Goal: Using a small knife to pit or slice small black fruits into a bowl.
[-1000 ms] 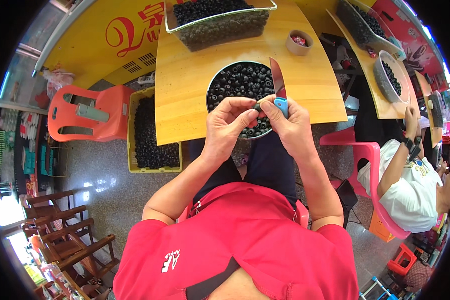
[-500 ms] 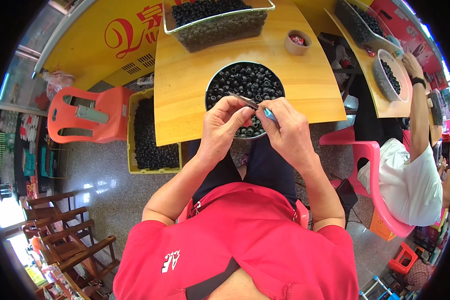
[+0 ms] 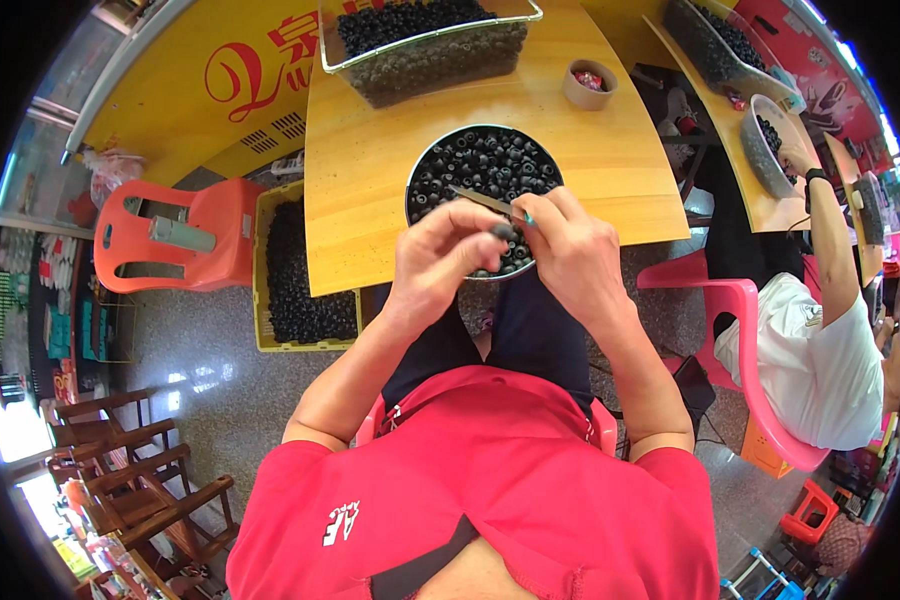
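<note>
Over the near part of a round bowl [image 3: 409, 190] filled with small black ring-shaped parts [image 3: 485, 165], my two hands work close together. A single small dark part [image 3: 502, 231] is pinched between the fingertips of my left hand [image 3: 432, 262]. My right hand [image 3: 582, 255] is closed round the blue handle of a small knife [image 3: 488, 203]. Its thin blade points up and left, across the bowl and just above the pinched part. Most of the handle is hidden by my right fingers.
The bowl stands at the near edge of a wooden table [image 3: 370, 150]. Behind it are a clear bin [image 3: 430, 75] of black parts and a small round cup [image 3: 590, 88]. A yellow crate [image 3: 308, 347] sits left, beside an orange chair [image 3: 235, 235]. Rightward, a co-worker's hand [image 3: 798, 158] reaches into another bowl [image 3: 760, 160].
My left fingers have drawn slightly apart from my right hand, and the dark part shows between them. The knife blade shows more fully. The co-worker's hand has moved down to their bowl.
</note>
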Demonstrator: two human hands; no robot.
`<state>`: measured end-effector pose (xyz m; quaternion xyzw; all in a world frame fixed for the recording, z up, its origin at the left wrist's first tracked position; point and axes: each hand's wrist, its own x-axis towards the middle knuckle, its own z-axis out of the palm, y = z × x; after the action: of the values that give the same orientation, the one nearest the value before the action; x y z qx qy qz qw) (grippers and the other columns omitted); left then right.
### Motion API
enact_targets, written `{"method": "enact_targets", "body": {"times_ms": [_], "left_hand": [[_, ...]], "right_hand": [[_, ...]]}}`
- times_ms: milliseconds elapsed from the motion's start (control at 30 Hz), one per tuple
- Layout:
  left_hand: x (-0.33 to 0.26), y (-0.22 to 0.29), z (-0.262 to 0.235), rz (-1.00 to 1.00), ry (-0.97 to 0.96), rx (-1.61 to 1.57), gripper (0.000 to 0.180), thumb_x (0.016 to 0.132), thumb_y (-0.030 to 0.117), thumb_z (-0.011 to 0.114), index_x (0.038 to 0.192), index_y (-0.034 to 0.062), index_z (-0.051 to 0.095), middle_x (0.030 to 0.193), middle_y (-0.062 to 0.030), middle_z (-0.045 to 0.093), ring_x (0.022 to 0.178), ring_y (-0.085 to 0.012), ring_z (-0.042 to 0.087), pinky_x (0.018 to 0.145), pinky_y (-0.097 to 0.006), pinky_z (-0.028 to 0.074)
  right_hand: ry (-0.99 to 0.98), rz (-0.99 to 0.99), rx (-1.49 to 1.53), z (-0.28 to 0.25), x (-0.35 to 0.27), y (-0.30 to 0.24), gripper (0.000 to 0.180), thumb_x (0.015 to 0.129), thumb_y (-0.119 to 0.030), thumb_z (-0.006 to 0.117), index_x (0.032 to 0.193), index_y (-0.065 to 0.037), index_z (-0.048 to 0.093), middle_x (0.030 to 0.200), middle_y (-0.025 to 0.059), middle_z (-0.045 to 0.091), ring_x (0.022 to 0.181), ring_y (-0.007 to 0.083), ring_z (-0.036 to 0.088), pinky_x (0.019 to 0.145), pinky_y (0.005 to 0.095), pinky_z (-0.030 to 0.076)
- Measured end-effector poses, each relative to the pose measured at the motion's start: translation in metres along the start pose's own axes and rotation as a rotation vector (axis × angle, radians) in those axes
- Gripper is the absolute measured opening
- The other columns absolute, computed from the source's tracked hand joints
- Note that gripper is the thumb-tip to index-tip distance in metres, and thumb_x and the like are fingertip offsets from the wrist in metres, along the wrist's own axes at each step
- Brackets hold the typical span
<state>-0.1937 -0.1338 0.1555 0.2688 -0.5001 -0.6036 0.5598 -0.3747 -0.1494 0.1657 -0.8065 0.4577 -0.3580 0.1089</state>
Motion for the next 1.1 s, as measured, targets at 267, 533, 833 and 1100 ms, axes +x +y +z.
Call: {"method": "enact_targets", "body": {"times_ms": [267, 533, 833, 1100], "left_hand": [[0.002, -0.003, -0.012, 0.038, 0.055, 0.031, 0.015, 0.088, -0.002, 0.063, 0.103, -0.0038, 0.064, 0.093, -0.0089, 0.060, 0.076, -0.0127, 0.061, 0.068, -0.024, 0.052], [0.002, -0.002, -0.008, 0.124, 0.061, 0.150, 0.021, 0.087, -0.003, 0.062, 0.108, -0.0002, 0.066, 0.097, -0.0096, 0.061, 0.077, -0.0132, 0.061, 0.069, -0.024, 0.053], [-0.005, 0.012, -0.028, 0.171, 0.062, 0.177, 0.020, 0.086, -0.008, 0.062, 0.106, -0.0029, 0.062, 0.101, -0.0097, 0.061, 0.085, -0.0127, 0.061, 0.077, -0.024, 0.053], [-0.032, 0.040, -0.169, 0.212, 0.720, 0.746, 0.017, 0.090, 0.007, 0.065, 0.105, 0.0013, 0.063, 0.090, 0.0000, 0.064, 0.076, -0.0061, 0.057, 0.071, -0.021, 0.048]], "right_hand": [[-0.020, 0.288, 0.614, -0.013, 0.011, -0.019, 0.015, 0.093, -0.016, 0.063, 0.095, -0.001, 0.063, 0.077, -0.0010, 0.057, 0.070, 0.0043, 0.049, 0.060, 0.0207, 0.040], [-0.050, 0.437, 1.011, -0.003, 0.011, -0.023, 0.019, 0.092, -0.022, 0.066, 0.093, -0.003, 0.062, 0.071, -0.0058, 0.053, 0.062, 0.0012, 0.043, 0.053, 0.0184, 0.033], [-0.127, 0.535, 1.125, 0.006, 0.010, -0.020, 0.018, 0.094, -0.023, 0.063, 0.095, -0.004, 0.061, 0.074, -0.0021, 0.057, 0.052, 0.0008, 0.041, 0.045, 0.0172, 0.030], [0.002, 0.655, 1.084, -0.007, 0.006, 0.008, 0.017, 0.095, -0.017, 0.060, 0.096, -0.001, 0.060, 0.078, 0.0012, 0.058, 0.053, 0.0001, 0.039, 0.047, 0.0172, 0.031]]}}
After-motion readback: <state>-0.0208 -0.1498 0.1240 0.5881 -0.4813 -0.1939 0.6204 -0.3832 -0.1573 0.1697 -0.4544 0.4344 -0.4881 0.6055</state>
